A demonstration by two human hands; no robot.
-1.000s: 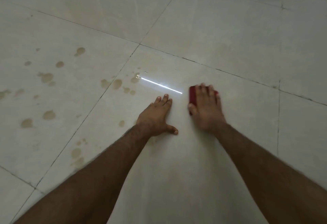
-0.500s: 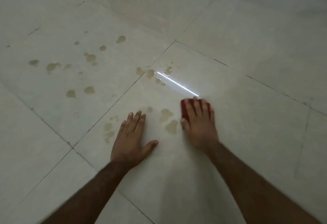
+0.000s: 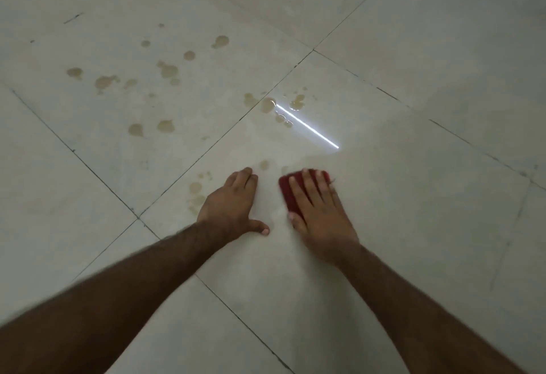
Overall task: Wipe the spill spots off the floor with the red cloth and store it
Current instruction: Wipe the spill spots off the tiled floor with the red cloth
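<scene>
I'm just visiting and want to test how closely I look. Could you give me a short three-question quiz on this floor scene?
1. True or false: the right hand lies flat on the cloth.
2. What does the left hand touch: A) cloth B) bare floor C) a bucket?
3. Fill in: most spots lie on the tile to the person's ____.

Key: 1 true; 2 B; 3 left.

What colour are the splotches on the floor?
The spill spots are pale yellowish-brown on the whitish floor tiles, seen in the head view.
</scene>
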